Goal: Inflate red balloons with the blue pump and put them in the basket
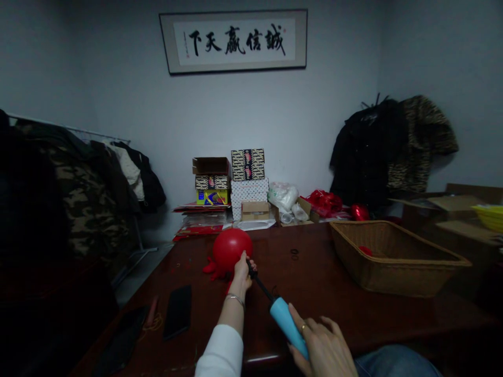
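A round, inflated red balloon [231, 247] is over the table, its neck hidden in the fingers of my left hand [241, 272]. Those fingers are closed around the neck where it meets the black nozzle of a hand balloon pump. My right hand [328, 343] grips the light blue body of the balloon pump [286, 320], fingers partly wrapped around it. Just behind and left of the inflated balloon lie limp red balloons [210, 268]; how many cannot be made out.
On the right of the dark wooden table [298, 277] stands a wicker basket [396, 277] with something red inside. A black phone [178, 312] lies on the left. Boxes [250, 195] and plastic bags [283, 197] fill the back; two small dark rings [294, 252] lie mid-table.
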The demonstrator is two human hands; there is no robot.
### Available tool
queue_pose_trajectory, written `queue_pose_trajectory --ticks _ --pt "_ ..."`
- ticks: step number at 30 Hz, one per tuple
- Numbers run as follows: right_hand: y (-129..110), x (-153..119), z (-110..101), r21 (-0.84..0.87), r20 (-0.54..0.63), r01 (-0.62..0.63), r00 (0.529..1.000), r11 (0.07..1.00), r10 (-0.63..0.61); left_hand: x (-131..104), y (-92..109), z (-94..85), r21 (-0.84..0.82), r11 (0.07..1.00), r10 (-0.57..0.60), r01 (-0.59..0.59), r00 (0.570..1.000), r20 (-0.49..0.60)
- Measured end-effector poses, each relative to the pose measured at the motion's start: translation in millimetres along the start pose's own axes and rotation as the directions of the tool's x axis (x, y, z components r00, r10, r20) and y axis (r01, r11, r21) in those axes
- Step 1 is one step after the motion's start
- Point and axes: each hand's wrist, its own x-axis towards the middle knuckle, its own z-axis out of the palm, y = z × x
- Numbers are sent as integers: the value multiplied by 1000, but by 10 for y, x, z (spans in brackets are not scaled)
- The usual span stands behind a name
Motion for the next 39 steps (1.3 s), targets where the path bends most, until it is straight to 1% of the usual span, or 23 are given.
queue_pose_trajectory --ticks 4,7,10,12,15,21,25,28,31,33,36,39 --pt "-131 190 -91 -21 50 -75 996 997 76 -27 -76 -9 15 1000 -2 1 1000 12" --pt "-198 361 -125 -50 65 -92 993 995 95 -60 -169 20 21 1000 -9 9 1000 22" --pt "-239 510 -125 -79 55 -98 993 992 103 -78 -243 57 11 1000 -24 23 999 23" --pt "-259 571 -115 -92 44 -106 993 990 110 -73 -267 69 4 1000 -24 24 1000 15" --pt "-278 595 -83 -93 42 -115 992 989 119 -50 -274 68 6 1000 -10 10 1000 -9" --pt "-258 502 -19 -90 16 -109 994 990 111 -41 -270 86 36 999 -4 4 1000 -9" --pt "-176 360 -6 -67 4 -100 995 993 100 -20 -229 103 31 999 -8 8 1000 -10" --pt "-51 192 29 -40 -29 -68 997 997 66 19 -158 86 21 1000 5 -5 1000 7" --pt "87 15 77 -15 -67 25 997 1000 -26 51 -81 56 3 1000 7 -7 1000 17" --pt "152 -73 91 -21 -86 48 995 999 -50 62 -48 40 -6 1000 7 -7 1000 11" --pt "194 -138 74 -16 -94 51 994 999 -52 64 -40 28 -25 1000 4 -4 1000 13" --pt "204 -139 42 1 -92 62 994 998 -62 62 -56 25 -43 999 3 -3 1000 14"
